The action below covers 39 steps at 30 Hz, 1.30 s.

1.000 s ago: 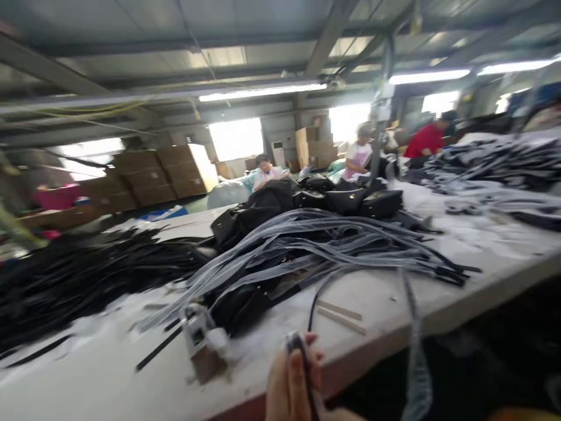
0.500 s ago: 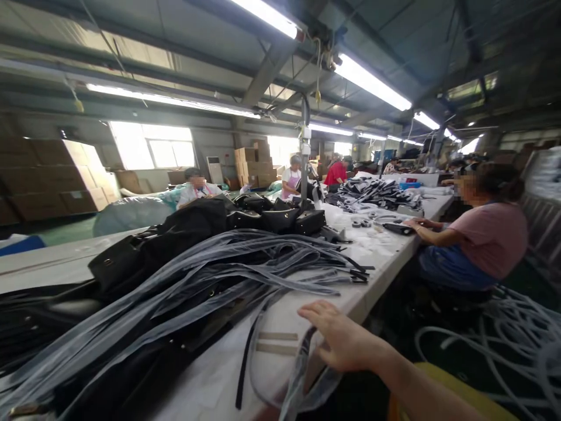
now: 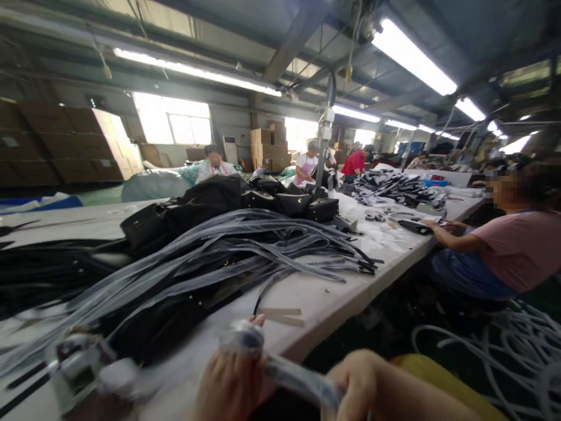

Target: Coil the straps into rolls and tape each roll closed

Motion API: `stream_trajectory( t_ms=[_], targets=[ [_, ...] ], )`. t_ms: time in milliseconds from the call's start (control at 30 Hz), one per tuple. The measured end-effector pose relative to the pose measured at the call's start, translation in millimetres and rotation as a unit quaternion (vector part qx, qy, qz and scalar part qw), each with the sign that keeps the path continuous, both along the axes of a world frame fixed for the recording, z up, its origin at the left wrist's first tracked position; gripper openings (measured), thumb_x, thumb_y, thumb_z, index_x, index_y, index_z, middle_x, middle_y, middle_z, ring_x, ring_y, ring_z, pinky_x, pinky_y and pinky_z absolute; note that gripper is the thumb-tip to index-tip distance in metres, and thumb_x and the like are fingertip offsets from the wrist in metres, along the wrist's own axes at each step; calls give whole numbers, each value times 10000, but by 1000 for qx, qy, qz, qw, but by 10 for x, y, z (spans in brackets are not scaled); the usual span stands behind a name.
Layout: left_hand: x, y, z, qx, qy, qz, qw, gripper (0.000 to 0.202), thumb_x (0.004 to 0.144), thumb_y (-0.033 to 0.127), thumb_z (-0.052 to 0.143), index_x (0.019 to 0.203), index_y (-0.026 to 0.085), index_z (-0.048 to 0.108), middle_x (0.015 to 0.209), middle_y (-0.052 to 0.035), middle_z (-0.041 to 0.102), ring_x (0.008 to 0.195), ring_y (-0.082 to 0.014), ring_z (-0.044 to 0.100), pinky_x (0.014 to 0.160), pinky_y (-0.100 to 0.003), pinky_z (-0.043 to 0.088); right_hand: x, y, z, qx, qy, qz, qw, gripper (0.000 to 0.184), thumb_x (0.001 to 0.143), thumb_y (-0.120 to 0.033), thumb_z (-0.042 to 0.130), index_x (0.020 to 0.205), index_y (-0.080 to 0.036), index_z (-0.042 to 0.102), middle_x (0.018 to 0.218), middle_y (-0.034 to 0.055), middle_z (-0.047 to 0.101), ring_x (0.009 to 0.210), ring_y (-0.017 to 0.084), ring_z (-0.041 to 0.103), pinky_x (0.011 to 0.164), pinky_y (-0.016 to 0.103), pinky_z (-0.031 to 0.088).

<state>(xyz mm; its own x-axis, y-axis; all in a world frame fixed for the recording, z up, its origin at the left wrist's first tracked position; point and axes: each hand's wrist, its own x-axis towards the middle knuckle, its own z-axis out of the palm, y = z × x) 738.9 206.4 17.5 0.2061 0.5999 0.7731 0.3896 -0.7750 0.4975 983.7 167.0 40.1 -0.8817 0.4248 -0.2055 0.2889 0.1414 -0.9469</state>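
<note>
A dark strap in clear plastic (image 3: 300, 377) stretches between my two hands at the table's near edge. My left hand (image 3: 228, 377) is closed round one part of it, with a bunched, shiny loop of plastic above the fingers. At the lower right, my right hand (image 3: 362, 380) grips the other part, fingers curled; its fingertips are partly hidden. Both hands are somewhat blurred. Beyond them lies a heap of plastic-sleeved straps (image 3: 210, 240) across several black bags (image 3: 223, 193). Two thin pale strips (image 3: 283, 316) rest on the table just past my left hand.
A grey tool-like block (image 3: 79, 362), blurred, stands at the lower left of the white table (image 3: 350, 295). A co-worker in a pink top (image 3: 517, 245) sits along the right edge. White tubing (image 3: 512, 351) lies coiled on the floor. Other people work across the table.
My right hand has moved down and nearer from the table edge, now closed on the strap. My left hand has come into view, gripping it too. The view has shifted left.
</note>
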Motion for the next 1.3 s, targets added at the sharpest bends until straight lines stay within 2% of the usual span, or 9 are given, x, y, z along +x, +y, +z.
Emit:
stream_trajectory(
  t_ms=[67,167,267,400,467,567,733,1067,1300],
  targets=[
    [31,-77,-14,-40,133,-35,990,505,863,598,459,690,176,677,626,-101,661,553,-216,597,570,-340,490,276,154,122,-39,-27,-23,999,766,764,-801,468,817,-80,722,585,44,602,486,140,563,444,231,445],
    [100,-180,121,-280,165,-120,938,609,912,602,325,583,178,614,494,-47,554,467,-165,525,499,-277,426,459,415,241,193,-73,-232,951,550,762,-591,664,1024,-110,708,819,66,681,727,181,635,670,273,520],
    [158,-172,359,-545,-31,-263,796,663,921,650,255,629,177,617,343,64,315,302,-90,313,453,-238,421,254,484,244,361,-46,-271,891,645,757,-424,734,1323,-184,541,1238,108,614,1128,247,565,996,377,432],
    [201,-35,634,-617,-233,-376,651,649,937,640,264,710,148,620,328,105,235,264,-64,242,448,-221,434,-297,365,-20,294,58,-250,921,373,845,-398,653,1149,-185,620,1097,82,662,1012,220,608,928,350,458],
    [201,83,710,-575,-302,-364,668,626,949,613,285,758,129,633,365,102,263,295,-66,301,485,-221,459,-523,324,-219,150,116,-267,945,340,890,-463,583,1041,-163,639,915,66,681,818,188,637,770,313,500],
    [149,279,705,-386,-393,-252,796,542,932,602,387,928,124,642,489,76,418,419,-80,436,668,-275,529,-684,245,-396,-117,175,-234,949,394,911,-505,539,915,-125,646,700,36,637,595,139,596,586,256,473],
    [-60,451,445,-80,-205,-18,975,450,916,567,468,1008,152,615,769,-42,629,829,-191,618,968,-380,435,-503,126,-255,-261,250,-205,909,378,852,-473,624,714,-122,595,689,41,596,630,156,608,605,280,486],
    [-547,689,479,12,-286,97,953,502,966,541,377,1244,155,539,764,-22,640,802,-162,630,910,-341,467,-44,356,-311,-4,47,-405,913,491,795,-566,664,1081,-176,578,637,-34,602,426,84,473,434,212,352],
    [-534,534,803,-104,-426,-80,895,461,947,538,441,1061,133,631,666,9,598,623,-116,607,895,-375,526,165,538,-402,-26,-11,-335,942,426,794,-535,668,926,-130,678,901,79,674,887,214,596,816,323,451]
  ],
)
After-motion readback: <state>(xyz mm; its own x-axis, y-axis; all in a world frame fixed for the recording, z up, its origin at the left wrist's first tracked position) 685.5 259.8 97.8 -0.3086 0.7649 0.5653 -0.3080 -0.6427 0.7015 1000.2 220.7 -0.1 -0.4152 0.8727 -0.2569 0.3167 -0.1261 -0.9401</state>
